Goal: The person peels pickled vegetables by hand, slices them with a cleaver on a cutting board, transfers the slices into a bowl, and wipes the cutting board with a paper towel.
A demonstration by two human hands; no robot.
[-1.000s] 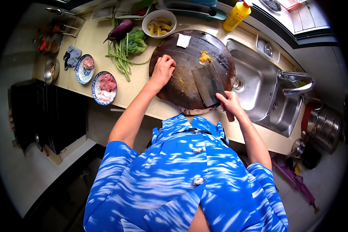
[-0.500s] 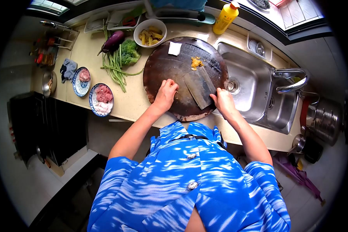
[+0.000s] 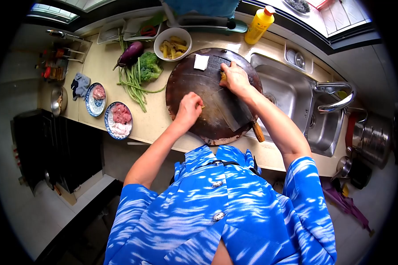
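Observation:
On the round dark chopping board my left hand is closed in a pinch, with a tiny yellowish bit of food showing at the fingertips. My right hand reaches to the far part of the board, its fingers curled round a small heap of chopped yellow-brown food, mostly covered by them. A cleaver lies flat between my hands and below the right forearm. Its wooden handle sticks out over the board's near right edge. A folded white cloth or paper lies near the board's back.
A white bowl of yellowish pieces, an eggplant, broccoli and long green beans are left of the board. Two plates of raw meat stand farther left. The steel sink and a yellow bottle are right.
My right hand has let go of the cleaver and moved up the board to the chopped heap. The cleaver stays lying there. My left hand keeps its pinch in nearly the same place.

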